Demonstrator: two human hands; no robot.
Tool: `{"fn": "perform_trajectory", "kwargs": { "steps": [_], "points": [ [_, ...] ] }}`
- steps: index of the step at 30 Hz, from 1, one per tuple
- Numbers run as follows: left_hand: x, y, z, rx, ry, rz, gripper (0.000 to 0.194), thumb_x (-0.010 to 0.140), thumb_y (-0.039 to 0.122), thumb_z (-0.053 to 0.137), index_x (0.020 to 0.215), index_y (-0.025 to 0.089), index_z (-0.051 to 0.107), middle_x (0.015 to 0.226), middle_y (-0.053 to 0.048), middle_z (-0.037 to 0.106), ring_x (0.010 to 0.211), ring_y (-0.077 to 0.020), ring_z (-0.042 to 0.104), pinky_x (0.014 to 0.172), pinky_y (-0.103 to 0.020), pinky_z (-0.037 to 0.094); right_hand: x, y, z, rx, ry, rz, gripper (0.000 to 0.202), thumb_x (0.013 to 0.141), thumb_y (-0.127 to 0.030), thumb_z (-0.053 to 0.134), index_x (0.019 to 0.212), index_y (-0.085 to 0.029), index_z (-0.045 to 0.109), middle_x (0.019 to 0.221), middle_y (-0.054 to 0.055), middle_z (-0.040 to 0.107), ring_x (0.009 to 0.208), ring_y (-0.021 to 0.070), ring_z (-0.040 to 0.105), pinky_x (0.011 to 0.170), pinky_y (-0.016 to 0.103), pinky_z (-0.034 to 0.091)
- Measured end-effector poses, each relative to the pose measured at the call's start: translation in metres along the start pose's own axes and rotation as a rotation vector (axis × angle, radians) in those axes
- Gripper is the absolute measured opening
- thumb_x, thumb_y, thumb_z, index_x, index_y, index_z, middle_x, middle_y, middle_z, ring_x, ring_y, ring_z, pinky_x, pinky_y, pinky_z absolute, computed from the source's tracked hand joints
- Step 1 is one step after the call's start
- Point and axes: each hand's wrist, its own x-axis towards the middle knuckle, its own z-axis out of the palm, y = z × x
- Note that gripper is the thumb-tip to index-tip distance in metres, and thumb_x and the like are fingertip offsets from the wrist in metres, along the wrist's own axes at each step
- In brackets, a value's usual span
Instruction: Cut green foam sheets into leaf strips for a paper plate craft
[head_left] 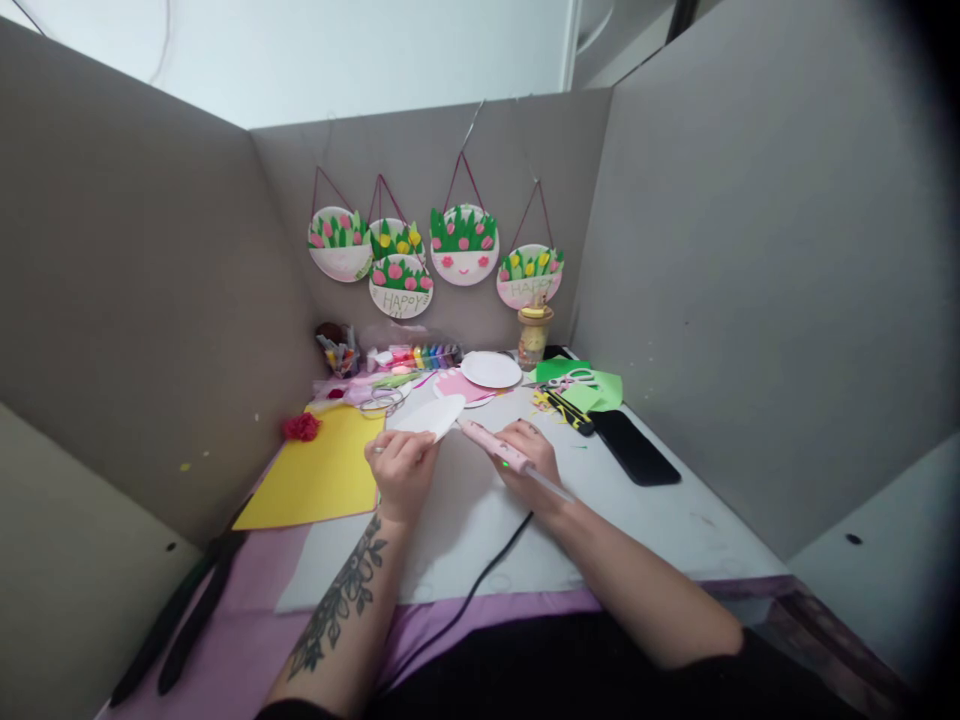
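My left hand (403, 468) pinches the near edge of a white paper plate piece (433, 416), tilted above the table. In my right hand (531, 462) is a pink hot glue gun (496, 446), with a glue stick jutting out of its back end and a small green light on its body. The nozzle points left, at the right edge of the plate piece; whether it touches cannot be made out. Behind them lie a round white paper plate (491, 369) and a pink paper piece (463, 386).
Yellow paper (322, 470) and a red pom-pom (301, 428) lie left. A black phone (636, 447), a box cutter (568, 411), scissors (571, 380) and green paper (607, 391) lie right. Decorated plates (464, 245) hang on the back panel. A black cable (487, 572) runs across the near edge.
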Motion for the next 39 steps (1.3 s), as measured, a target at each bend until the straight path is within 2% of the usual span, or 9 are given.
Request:
{"fn": "perform_trajectory", "kwargs": {
  "steps": [3, 6, 18, 32, 39],
  "points": [
    [0.0002, -0.0002, 0.0002, 0.004, 0.008, 0.017, 0.009, 0.075, 0.019, 0.072, 0.071, 0.025, 0.066, 0.065, 0.004, 0.069, 0.065, -0.0141, 0.060, 0.076, -0.033, 0.035, -0.0028, 0.0012, 0.0017, 0.018, -0.029, -0.018, 0.015, 0.088, -0.018, 0.054, 0.085, -0.020, 0.069, 0.065, 0.003, 0.066, 0.069, 0.0172, 0.057, 0.070, 0.032, 0.043],
    [0.0003, -0.0005, 0.0004, 0.010, 0.007, 0.020, 0.009, 0.075, 0.019, 0.072, 0.071, 0.024, 0.066, 0.064, 0.004, 0.069, 0.064, -0.0137, 0.060, 0.075, -0.032, 0.035, -0.0054, 0.0028, 0.0035, 0.039, -0.070, -0.028, 0.017, 0.088, -0.018, 0.054, 0.078, -0.019, 0.067, 0.064, 0.002, 0.065, 0.069, 0.0168, 0.056, 0.071, 0.032, 0.043],
    [0.0013, -0.0009, -0.0003, 0.022, 0.008, 0.022, 0.010, 0.075, 0.019, 0.072, 0.070, 0.024, 0.065, 0.064, 0.004, 0.069, 0.064, -0.0138, 0.060, 0.075, -0.032, 0.036, 0.0028, -0.0036, -0.0024, 0.008, 0.003, 0.026, 0.014, 0.088, -0.025, 0.059, 0.077, -0.020, 0.066, 0.064, 0.002, 0.064, 0.067, 0.0167, 0.057, 0.068, 0.030, 0.045],
    [0.0028, 0.0016, -0.0016, 0.022, 0.013, 0.026, 0.010, 0.074, 0.019, 0.073, 0.070, 0.024, 0.066, 0.064, 0.004, 0.070, 0.064, -0.0139, 0.060, 0.074, -0.033, 0.036, -0.0010, -0.0008, -0.0005, 0.000, -0.049, 0.038, 0.020, 0.089, -0.023, 0.057, 0.071, -0.020, 0.063, 0.060, 0.002, 0.059, 0.067, 0.0169, 0.055, 0.066, 0.029, 0.043],
    [0.0022, 0.0015, -0.0012, 0.028, 0.005, 0.018, 0.009, 0.075, 0.020, 0.072, 0.070, 0.025, 0.066, 0.065, 0.004, 0.070, 0.063, -0.0138, 0.061, 0.075, -0.033, 0.036, -0.0027, 0.0003, 0.0005, -0.021, -0.060, 0.028, 0.016, 0.090, -0.024, 0.056, 0.079, -0.020, 0.067, 0.060, 0.001, 0.059, 0.067, 0.0167, 0.054, 0.065, 0.028, 0.042]
  ]
}}
